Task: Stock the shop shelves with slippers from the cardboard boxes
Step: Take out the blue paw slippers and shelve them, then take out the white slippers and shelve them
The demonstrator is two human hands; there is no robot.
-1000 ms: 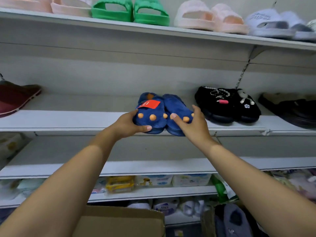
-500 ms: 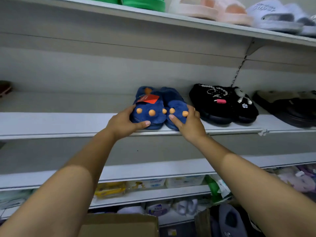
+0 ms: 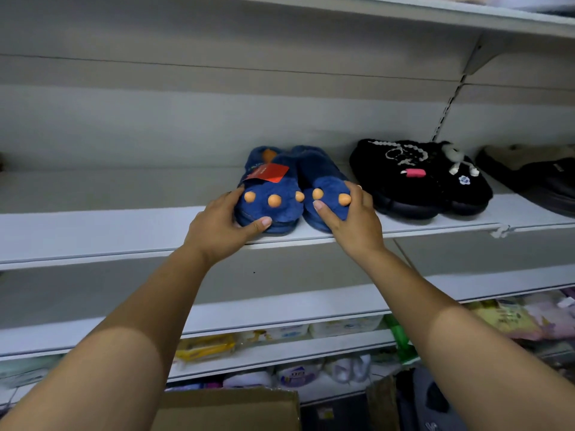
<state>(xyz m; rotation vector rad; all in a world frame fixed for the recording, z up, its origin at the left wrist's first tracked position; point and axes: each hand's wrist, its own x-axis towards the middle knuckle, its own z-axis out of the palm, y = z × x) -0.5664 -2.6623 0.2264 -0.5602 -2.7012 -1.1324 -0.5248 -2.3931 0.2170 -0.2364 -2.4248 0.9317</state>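
Cropped at 6 o'clock: cardboard box (image 3: 227, 410). Cropped at 3 o'clock: dark slippers (image 3: 547, 181). Too small to read: print on the red tag (image 3: 268, 173). Blurred at 5 o'clock: packets (image 3: 510, 318). Partly hidden behind the blue slippers (image 3: 280, 202): fingers of left hand (image 3: 217, 227) and right hand (image 3: 354, 223).

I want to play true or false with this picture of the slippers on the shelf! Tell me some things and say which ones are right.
1. The left hand and the right hand each hold one of the blue slippers. True.
2. The black slippers sit to the right of the blue slippers on the same shelf. True.
3. The red tag is on the black slippers. False: it lies on the blue slipper that the left hand holds.
4. The blue slippers have green bobbles on their toes. False: the bobbles are orange.
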